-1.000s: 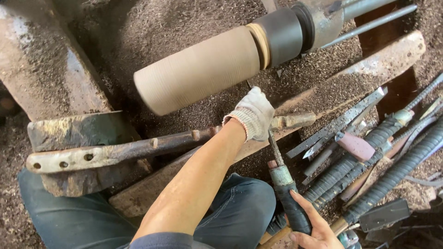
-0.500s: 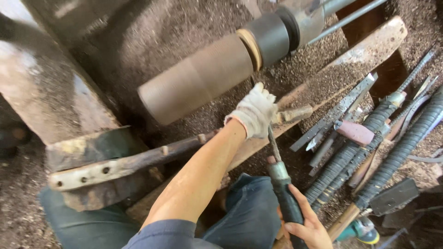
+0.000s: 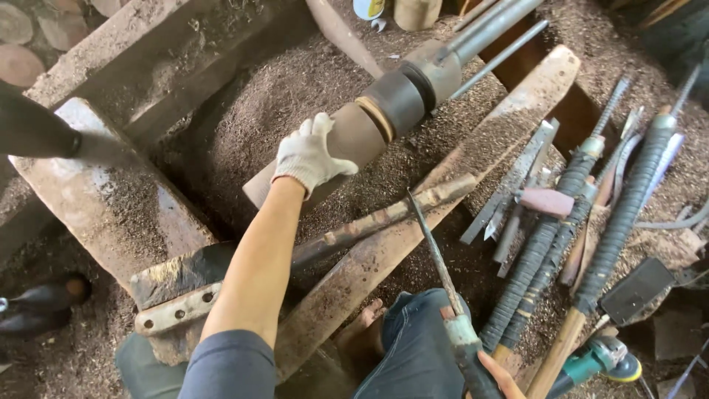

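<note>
My left hand (image 3: 309, 153), in a white work glove, lies flat on a wooden cylinder (image 3: 347, 144) mounted on a lathe shaft (image 3: 443, 66). The fingers are spread over the wood's top. My right hand (image 3: 502, 373), bare and mostly cut off at the bottom edge, grips the handle of a long chisel (image 3: 439, 270) whose thin blade points up toward the cylinder and stops short of it. A metal tool rest bar (image 3: 354, 225) runs below the cylinder.
Sawdust covers the bed (image 3: 295, 89). A wooden beam (image 3: 487, 140) crosses diagonally. Several long tools with wrapped handles (image 3: 583, 222) lie at the right, a green power tool (image 3: 598, 358) below them. A heavy wooden block (image 3: 111, 207) stands at the left.
My left hand has left the tool rest bar and moved up onto the wooden cylinder. The view has shifted, and the chisel stays in my right hand.
</note>
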